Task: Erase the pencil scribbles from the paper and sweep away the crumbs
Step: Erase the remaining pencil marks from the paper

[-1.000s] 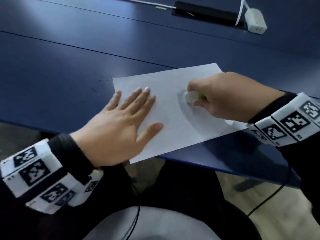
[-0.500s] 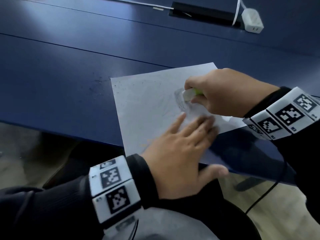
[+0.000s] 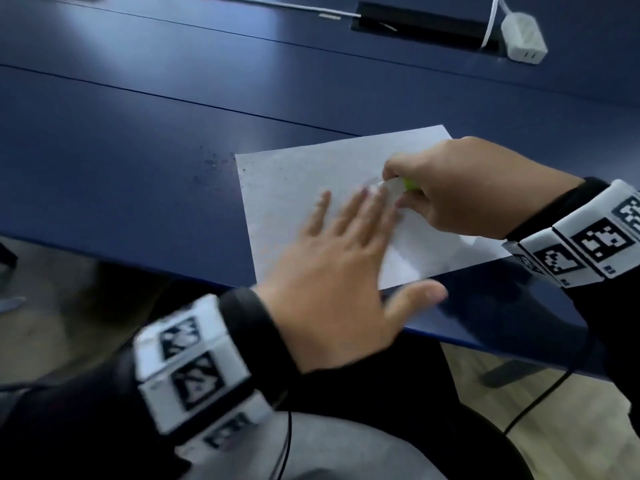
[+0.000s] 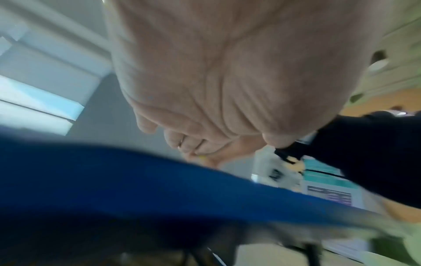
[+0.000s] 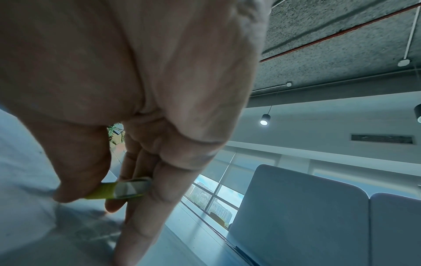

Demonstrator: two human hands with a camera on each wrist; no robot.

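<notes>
A white sheet of paper point(image 3: 298, 188) lies on the blue table point(image 3: 138, 133) near its front edge. My right hand point(image 3: 450, 188) pinches a white eraser with a green sleeve point(image 3: 398, 184) and holds it on the sheet's middle; the right wrist view shows the eraser point(image 5: 118, 189) between thumb and fingers. My left hand point(image 3: 339, 258) lies flat with straight fingers on the paper's near part, its fingertips close to the eraser. Dark eraser crumbs point(image 3: 211, 164) are scattered on the table by the sheet's far left corner. Pencil marks under the hands are hidden.
A white charger block point(image 3: 523, 39) with its cable sits at the back right beside a black cable slot point(image 3: 422, 26). The table's front edge point(image 3: 121, 261) runs just below the paper, with floor and my lap beyond it.
My left hand swept from the sheet's left side across to its near right part, and now its fingers reach further up toward the eraser. My right hand stays on the eraser.
</notes>
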